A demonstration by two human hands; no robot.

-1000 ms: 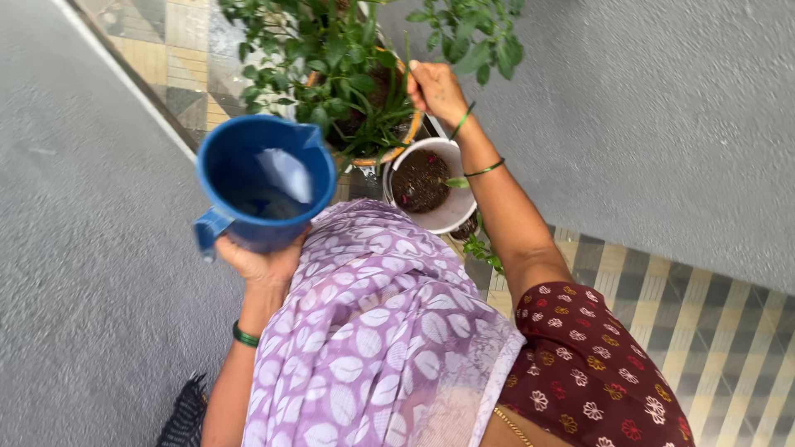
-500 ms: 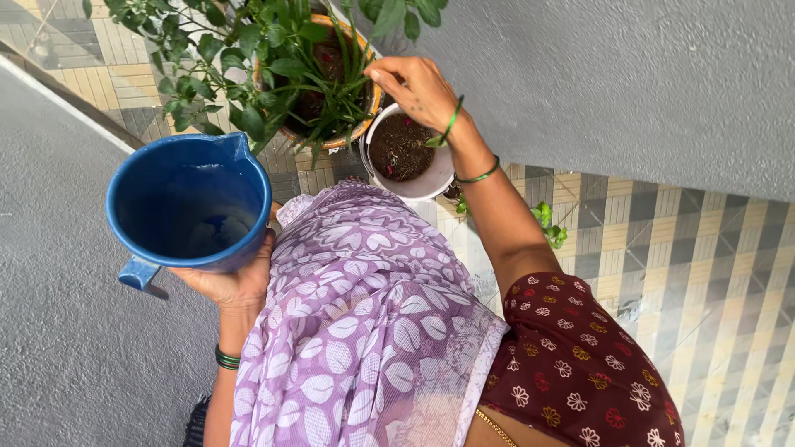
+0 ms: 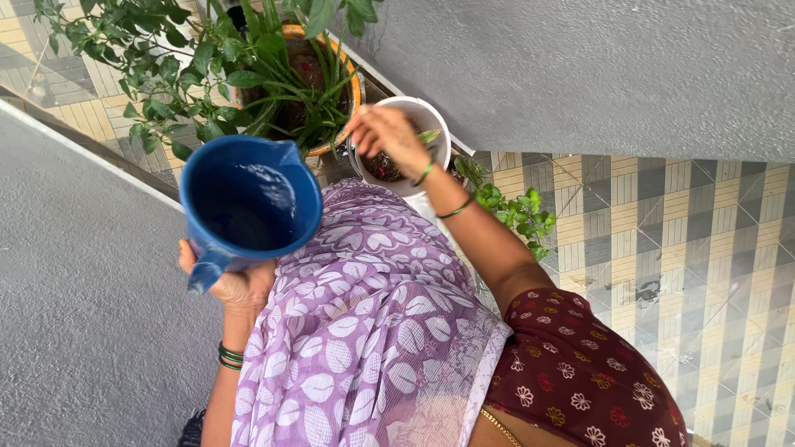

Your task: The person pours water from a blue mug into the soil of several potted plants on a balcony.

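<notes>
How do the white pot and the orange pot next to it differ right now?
The white pot shows mostly bare soil with one small shoot; the orange pot is crowded with long green leaves. The right hand reaches over the white pot; nothing touches the orange pot. Both stand on the tiled floor by the grey wall.

A home balcony or terrace garden: potted plants, an orange pot [image 3: 319, 91] and a white pot [image 3: 414, 112], stand on checkered floor tiles [image 3: 662, 248] against a grey wall [image 3: 621, 74].
</notes>
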